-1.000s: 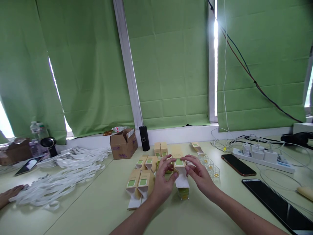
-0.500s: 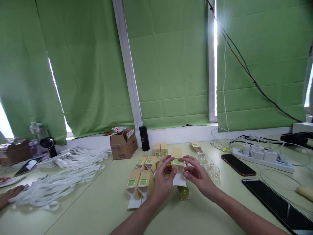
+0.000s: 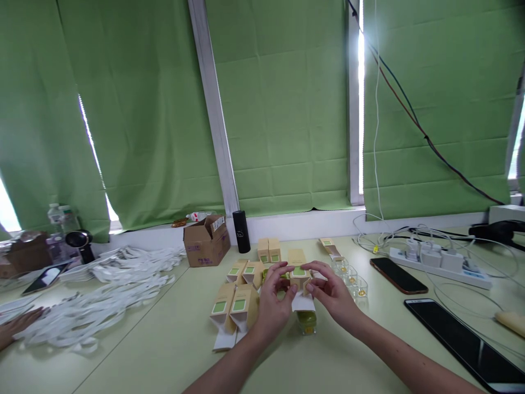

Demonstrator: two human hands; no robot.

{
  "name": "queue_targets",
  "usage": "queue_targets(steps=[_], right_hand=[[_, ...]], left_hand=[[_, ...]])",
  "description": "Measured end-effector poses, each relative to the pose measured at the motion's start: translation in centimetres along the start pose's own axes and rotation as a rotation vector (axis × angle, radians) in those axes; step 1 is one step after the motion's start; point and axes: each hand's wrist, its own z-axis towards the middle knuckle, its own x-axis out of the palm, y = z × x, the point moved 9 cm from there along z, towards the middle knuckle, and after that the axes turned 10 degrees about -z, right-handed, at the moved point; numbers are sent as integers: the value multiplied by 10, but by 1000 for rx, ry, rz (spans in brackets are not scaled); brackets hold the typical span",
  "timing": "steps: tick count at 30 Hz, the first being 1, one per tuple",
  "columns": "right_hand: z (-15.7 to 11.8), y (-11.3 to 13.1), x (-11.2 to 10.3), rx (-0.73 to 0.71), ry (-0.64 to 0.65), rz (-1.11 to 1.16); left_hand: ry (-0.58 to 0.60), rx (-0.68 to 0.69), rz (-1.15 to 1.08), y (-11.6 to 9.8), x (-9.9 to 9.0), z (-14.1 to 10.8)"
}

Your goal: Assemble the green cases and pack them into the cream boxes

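Between my two hands is a small cream cardboard box (image 3: 302,280) with a green label and a white flap hanging toward me. My left hand (image 3: 275,293) grips its left side with thumb and fingers, and my right hand (image 3: 331,293) pinches its right side near the folded tabs. Just below the flap stands a small glass jar with green contents (image 3: 307,323), partly covered by the box. To the left of my left hand are several similar boxes (image 3: 245,306), their flaps open toward me. Several clear glass jars (image 3: 356,282) stand beyond my right hand.
White straps (image 3: 110,295) lie heaped at left beside another person's hand (image 3: 20,325). A brown carton (image 3: 207,241) and a black cylinder (image 3: 241,232) stand at the back. Rightward lie a phone (image 3: 398,275), a larger black device (image 3: 463,339) and a power strip (image 3: 441,265) with cables.
The white flap of the held box has tipped up a little, and the side tabs now show by my right fingers. Both hands stay in nearly the same place.
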Motion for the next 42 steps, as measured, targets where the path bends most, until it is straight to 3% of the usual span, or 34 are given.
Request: queue_targets(steps=[17, 29, 42], right_hand=[[-1, -5, -2, -9, -61, -72], [0, -3, -7, 58, -92, 16], [-3, 1, -3, -23, -48, -36]], left_hand=[[27, -15, 65, 2, 3, -4], [305, -49, 19, 4, 16, -14], [162, -91, -103, 11, 12, -9]])
